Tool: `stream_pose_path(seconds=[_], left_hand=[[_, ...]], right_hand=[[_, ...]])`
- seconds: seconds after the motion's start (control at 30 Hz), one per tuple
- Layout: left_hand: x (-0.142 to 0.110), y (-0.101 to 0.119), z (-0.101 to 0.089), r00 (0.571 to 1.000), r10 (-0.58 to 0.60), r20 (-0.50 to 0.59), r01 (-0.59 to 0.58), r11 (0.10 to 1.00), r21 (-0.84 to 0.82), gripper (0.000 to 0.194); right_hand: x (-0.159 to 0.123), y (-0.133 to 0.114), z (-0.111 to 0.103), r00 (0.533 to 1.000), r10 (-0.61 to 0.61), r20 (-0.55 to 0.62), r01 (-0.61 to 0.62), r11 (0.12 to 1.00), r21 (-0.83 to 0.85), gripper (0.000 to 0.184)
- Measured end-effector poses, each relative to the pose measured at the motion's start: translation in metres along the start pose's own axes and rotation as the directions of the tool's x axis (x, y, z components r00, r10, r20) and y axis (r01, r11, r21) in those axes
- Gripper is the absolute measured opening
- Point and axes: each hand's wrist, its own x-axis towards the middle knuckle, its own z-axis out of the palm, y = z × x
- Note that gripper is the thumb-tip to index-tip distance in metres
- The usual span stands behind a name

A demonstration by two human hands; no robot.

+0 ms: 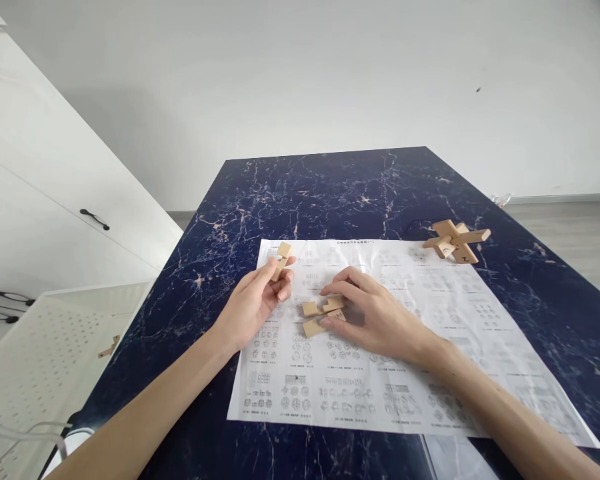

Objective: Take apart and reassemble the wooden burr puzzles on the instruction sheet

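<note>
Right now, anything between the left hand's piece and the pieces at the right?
Only curled fingers of the left hand, beside the held piece. Beyond them, nothing visible blocks the way to the wooden pieces at the right hand; the printed sheet lies underneath.

Bare left forearm (165, 397) slants in from between seven and eight o'clock, its left hand (253, 303) pinched—thumb against bent fingers. Right forearm (473, 390) enters at four; the right hand (373, 313) points toward ten—palm down, thumb and index finger apart.

Notched wooden piece (285, 251) tilted in left fingers (284, 291), wooden pieces (311, 309) clustered on printed sheet (423, 333)
</note>
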Motion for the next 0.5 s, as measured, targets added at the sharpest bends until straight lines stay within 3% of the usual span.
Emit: stream_pose_path(seconds=[0.1,0.3,0.5], left_hand=[[0.0001,-0.0008,-0.0007,1.000,-0.008,-0.019,0.007,0.999,-0.037,0.039],[0.0004,-0.0013,-0.0010,1.000,-0.014,-0.009,0.013,0.997,-0.075,0.039],[0.0011,-0.0025,-0.0020,1.000,-0.013,0.005,0.013,0.999,-0.049,0.041]], right_hand=[[-0.0012,-0.0011,0.0003,0.999,-0.037,0.007,0.037,0.999,0.002,0.039],[-0.0013,-0.0045,0.0001,0.998,-0.067,-0.001,0.067,0.998,0.010,0.010],[-0.0007,-0.0017,0.0006,0.996,-0.064,-0.056,0.069,0.994,0.091,0.005]])
